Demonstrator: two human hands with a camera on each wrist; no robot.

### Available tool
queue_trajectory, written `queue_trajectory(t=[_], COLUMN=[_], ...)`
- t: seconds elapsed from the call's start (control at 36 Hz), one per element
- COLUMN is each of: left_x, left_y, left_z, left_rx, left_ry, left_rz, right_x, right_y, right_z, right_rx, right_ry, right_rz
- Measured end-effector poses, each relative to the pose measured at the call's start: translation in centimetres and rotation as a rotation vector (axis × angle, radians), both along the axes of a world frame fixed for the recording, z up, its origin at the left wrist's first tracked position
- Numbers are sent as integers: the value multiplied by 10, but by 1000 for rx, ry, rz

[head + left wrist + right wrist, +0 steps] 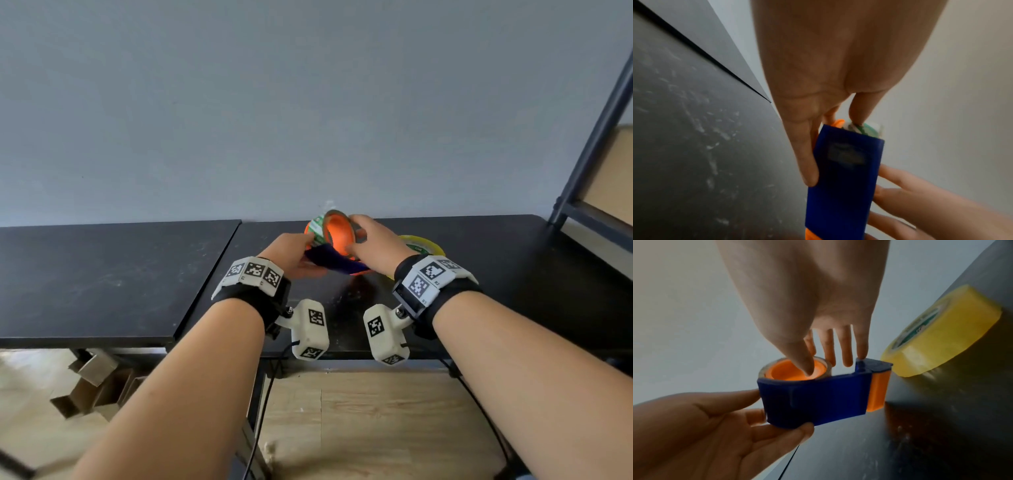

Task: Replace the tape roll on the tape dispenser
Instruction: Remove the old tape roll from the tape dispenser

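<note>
The tape dispenser [330,262] has a blue body [818,399] and an orange hub [795,374], and is held just above the black table [496,274]. A nearly spent tape roll [325,222] with a thin ring [764,369] sits around the hub. My left hand [305,253] grips the blue body [844,178] from the left, thumb near the roll's edge. My right hand [356,240] pinches the roll: its thumb is inside the hub and its fingers [845,356] lie behind. A full yellow tape roll [426,246] lies flat on the table [941,340] just right of my hands.
A second black table [102,274] adjoins on the left with a seam between them. A grey wall stands close behind. A dark metal shelf frame [592,137] rises at the far right. Cardboard boxes [92,387] lie on the wooden floor below, and cables hang under the table.
</note>
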State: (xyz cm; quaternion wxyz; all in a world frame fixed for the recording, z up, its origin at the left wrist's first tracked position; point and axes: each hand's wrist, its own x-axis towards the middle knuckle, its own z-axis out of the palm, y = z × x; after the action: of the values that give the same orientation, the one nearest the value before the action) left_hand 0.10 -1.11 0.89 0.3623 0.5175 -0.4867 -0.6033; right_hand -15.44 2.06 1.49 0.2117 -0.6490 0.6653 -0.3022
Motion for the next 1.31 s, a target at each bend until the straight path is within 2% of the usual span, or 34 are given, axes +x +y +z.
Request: queue_trajectory(t=[0.11,0.25,0.42,0.56,0.67,0.69,0.75,0.83,1.03,1.14,1.17,1.22,1.25,1.31], left_x=[5,19,30,28,24,24,23,21,18,18,19,18,17,15], left_y=[-3,-8,-13,-12,-12,-12,-12,-10,-13,-13,-13,-15,-15,-14], left_z=[-2,-10,-20,-23,-23,-24,-27,-29,-32,-35,-37,-40,-41,-41], left_rx=[-31,-29,-44,-169,-221,-225,-240,-239,-193,-310,-345,-340,-316,-282], left_ry=[-186,-491,-607,-734,-761,-771,-808,-814,-784,-943,-930,-789,-731,-723], left_rz=[69,52,25,71,29,15,-1,-15,-20,-12,2,-16,-63,-204], right_x=[7,11,18,20,18,17,16,14,16,18,18,18,18,18], right_y=[-1,-6,-10,-19,-21,-22,-22,-24,-22,-26,-27,-28,-28,-28], right_z=[-4,-12,-15,-24,-28,-29,-29,-31,-37,-37,-38,-38,-38,-38], right_rx=[28,84,95,62,-121,-132,-32,163,156,189,191,184,177,161], right_ry=[61,153,248,265,260,260,262,200,79,21,3,-7,-1,5], right_rz=[67,109,175,157,-21,-84,-169,-136,-63,-21,-17,-5,0,4])
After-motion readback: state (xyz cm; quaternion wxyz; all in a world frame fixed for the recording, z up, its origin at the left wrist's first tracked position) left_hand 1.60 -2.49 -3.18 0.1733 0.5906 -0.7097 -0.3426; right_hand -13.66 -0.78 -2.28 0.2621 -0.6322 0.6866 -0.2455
